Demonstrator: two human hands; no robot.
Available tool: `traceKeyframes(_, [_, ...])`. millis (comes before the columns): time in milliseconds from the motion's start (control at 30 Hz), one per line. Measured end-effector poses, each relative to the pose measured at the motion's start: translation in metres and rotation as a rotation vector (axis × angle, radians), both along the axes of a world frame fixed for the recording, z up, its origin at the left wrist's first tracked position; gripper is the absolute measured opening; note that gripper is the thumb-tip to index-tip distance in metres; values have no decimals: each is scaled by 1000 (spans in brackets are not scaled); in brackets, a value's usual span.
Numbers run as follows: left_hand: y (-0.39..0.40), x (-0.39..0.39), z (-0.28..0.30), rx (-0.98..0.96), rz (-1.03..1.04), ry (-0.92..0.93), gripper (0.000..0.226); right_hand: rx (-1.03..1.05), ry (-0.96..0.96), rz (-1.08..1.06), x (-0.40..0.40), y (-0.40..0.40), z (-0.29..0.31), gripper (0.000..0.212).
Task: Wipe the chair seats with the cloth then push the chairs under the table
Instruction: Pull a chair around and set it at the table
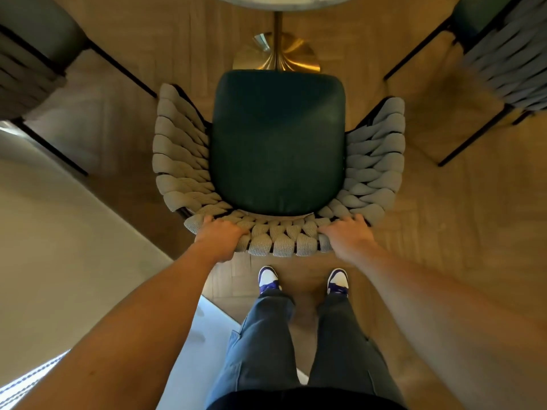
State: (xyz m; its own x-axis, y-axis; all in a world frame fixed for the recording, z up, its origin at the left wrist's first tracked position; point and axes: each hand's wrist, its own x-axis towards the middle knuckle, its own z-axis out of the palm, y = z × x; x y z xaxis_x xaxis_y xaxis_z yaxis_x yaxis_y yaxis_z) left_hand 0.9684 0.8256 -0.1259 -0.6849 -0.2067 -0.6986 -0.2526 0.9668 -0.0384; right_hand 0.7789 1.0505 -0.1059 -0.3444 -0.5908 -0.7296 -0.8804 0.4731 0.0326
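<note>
Chair [278, 143]: dark green seat, woven grey backrest, facing the tabletop [284, 0], its front edge near the gold pedestal base [276, 59].
Left hand [220, 235]: clenched over the chair's backrest rim.
Right hand [347, 236]: gripping the same rim.
Cloth: not visible.

Open floor [414, 232] beside centre chair [278, 143]; gold table base [276, 59] ahead; side chairs [503, 60] flanking.

Head cam, steep top-down, close over chair [278, 143].
</note>
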Motion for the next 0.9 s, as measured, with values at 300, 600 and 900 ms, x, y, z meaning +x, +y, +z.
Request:
traceKeyframes(300, [-10,-30,-3,10,48,13,54,-41,61,9,-32,-17,0,32])
traceKeyframes(600, [-9,-31,-1,57,87,32,53,-136,69,-38,-32,-2,-2,45])
traceKeyframes(900, [-6,-33,-2,56,149,50,49,-153,61,-45,-32,-2,-1,42])
